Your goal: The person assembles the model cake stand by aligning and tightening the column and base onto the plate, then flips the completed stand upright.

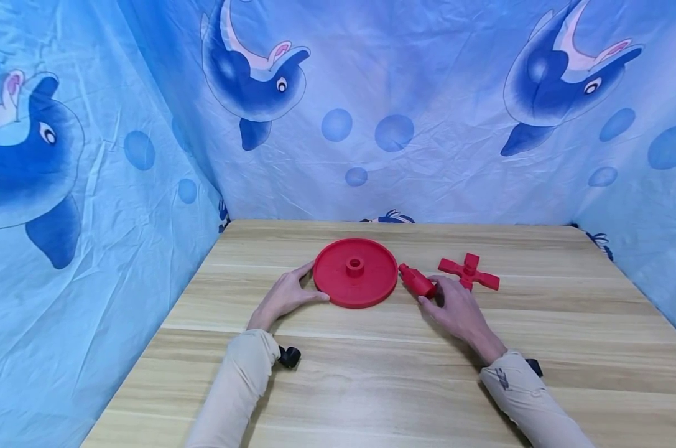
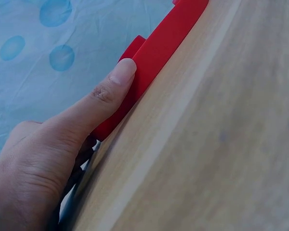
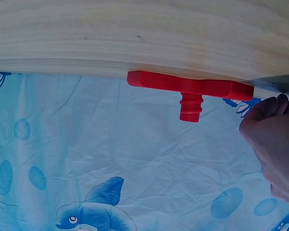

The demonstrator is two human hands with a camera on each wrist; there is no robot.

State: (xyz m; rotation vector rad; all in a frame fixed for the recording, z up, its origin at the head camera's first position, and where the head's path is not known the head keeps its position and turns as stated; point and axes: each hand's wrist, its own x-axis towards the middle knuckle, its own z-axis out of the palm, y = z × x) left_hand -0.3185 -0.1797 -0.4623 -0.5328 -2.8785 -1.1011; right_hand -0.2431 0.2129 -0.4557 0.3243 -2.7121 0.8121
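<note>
mid-frame, your left hand (image 1: pixel 285 295) is gripping the red plate (image 1: pixel 353 290), best steadily, and your right hand (image 1: pixel 455 306) is pinching the red peg (image 1: pixel 416 281).

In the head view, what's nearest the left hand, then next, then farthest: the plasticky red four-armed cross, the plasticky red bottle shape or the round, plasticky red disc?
1. Round red disc: nearest, touching the left hand.
2. Red bottle shape: just right of the disc, at the right hand's fingers.
3. Red cross: farthest, on the right.

A rimmed red disc (image 1: pixel 353 285) lies flat; just beside it, a red bottle-shaped piece (image 1: pixel 418 282) points its narrow end discward.
</note>
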